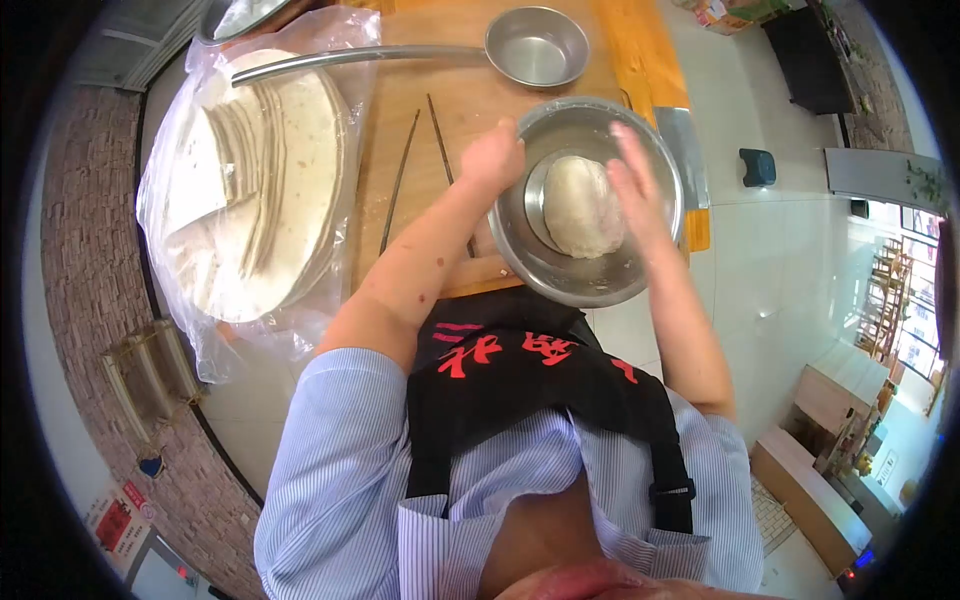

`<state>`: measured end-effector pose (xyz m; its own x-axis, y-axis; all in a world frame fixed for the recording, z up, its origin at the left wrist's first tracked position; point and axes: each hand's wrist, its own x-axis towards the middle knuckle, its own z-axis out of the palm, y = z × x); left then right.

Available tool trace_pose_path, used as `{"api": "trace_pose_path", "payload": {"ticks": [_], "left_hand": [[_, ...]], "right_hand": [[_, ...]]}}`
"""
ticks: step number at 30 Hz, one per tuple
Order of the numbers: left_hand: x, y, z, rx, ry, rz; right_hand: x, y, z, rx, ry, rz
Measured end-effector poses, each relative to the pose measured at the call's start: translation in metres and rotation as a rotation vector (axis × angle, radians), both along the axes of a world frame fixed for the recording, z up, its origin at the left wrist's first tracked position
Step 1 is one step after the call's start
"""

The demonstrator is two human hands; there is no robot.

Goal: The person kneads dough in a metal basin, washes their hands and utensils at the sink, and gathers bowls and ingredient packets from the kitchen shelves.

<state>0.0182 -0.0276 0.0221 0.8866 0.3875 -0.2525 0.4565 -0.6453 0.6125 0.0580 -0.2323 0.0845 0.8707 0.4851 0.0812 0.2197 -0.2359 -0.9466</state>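
A large metal mixing bowl (665, 150) stands near the right edge of the wooden table, with a smooth pale ball of dough (583, 205) in it. My left hand (493, 157) is closed on the bowl's left rim; its thumb and fingertips are partly hidden. Inside the right side of the bowl, my right hand (637, 185) is beside the dough with fingers stretched out, a little smeared by motion. Whether its palm touches the dough, I cannot tell.
A long-handled metal ladle (538, 47) lies beyond the bowl. Two dark thin sticks (402, 180) rest on the wooden table (400, 85). Stacked round flatbreads (300, 180) sit in a clear plastic bag (160, 190) at left. Another bowl (212, 22) is partly visible at the top left.
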Motion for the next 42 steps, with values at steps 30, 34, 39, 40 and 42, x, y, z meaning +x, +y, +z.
{"api": "trace_pose_path", "payload": {"ticks": [30,34,39,40,42], "left_hand": [[-0.104,0.086,-0.011,0.301,0.137,-0.170],[-0.047,0.160,0.049,0.322,-0.283,-0.094],[0.045,0.258,0.080,0.446,-0.198,-0.182],[0.054,0.255,0.097,0.541,-0.108,-0.239],[0.069,0.262,0.102,0.729,-0.037,-0.370]], "right_hand": [[-0.136,-0.130,-0.007,-0.230,-0.156,-0.667],[-0.157,-0.141,-0.042,-0.449,-0.236,-0.768],[-0.193,-0.118,-0.041,-0.452,-0.231,-0.889],[-0.202,-0.115,-0.042,-0.502,-0.240,-0.922],[-0.211,-0.108,-0.046,-0.607,-0.277,-0.952]]}}
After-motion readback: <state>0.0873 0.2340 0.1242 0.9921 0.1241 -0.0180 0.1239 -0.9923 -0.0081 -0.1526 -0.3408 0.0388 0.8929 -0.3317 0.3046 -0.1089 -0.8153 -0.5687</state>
